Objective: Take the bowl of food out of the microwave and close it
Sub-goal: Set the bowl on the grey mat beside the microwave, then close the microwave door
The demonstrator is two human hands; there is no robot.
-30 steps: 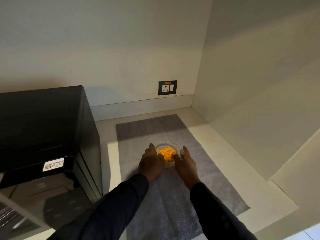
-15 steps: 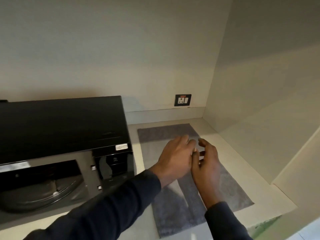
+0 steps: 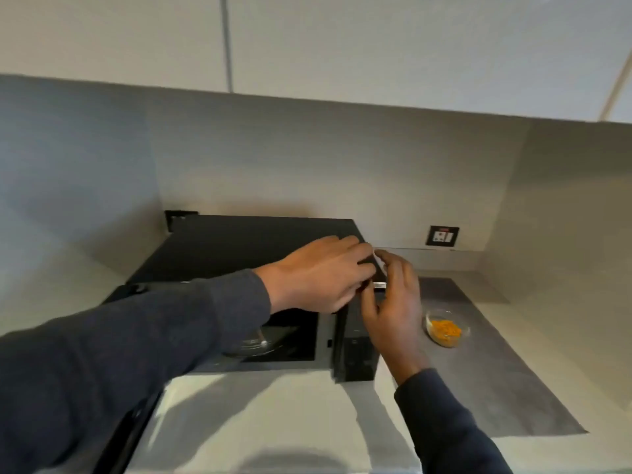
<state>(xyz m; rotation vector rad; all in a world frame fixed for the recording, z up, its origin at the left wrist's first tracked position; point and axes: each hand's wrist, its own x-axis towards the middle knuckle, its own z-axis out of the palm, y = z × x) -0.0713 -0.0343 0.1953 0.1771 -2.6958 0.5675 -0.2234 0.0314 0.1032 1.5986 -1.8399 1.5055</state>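
Observation:
A small glass bowl [image 3: 447,330] of orange food stands on a grey mat [image 3: 506,381] to the right of the black microwave [image 3: 246,248]. The microwave stands open: its cavity with the glass turntable [image 3: 260,343] shows, and the door [image 3: 130,436] hangs out at the lower left. My left hand [image 3: 321,273] hovers over the microwave's front right top corner, fingers spread, holding nothing. My right hand [image 3: 393,306] is beside the control panel [image 3: 357,357], fingers loosely curled and empty. Both hands are apart from the bowl.
A wall socket [image 3: 443,236] sits on the back wall right of the microwave. Overhead cabinets [image 3: 342,42] hang above. A side wall [image 3: 581,268] closes the counter on the right. The pale counter [image 3: 273,422] runs along the front.
Both hands let go of the bowl on the mat and moved left to the microwave. My view swung left and up, so the bowl now shows to the right.

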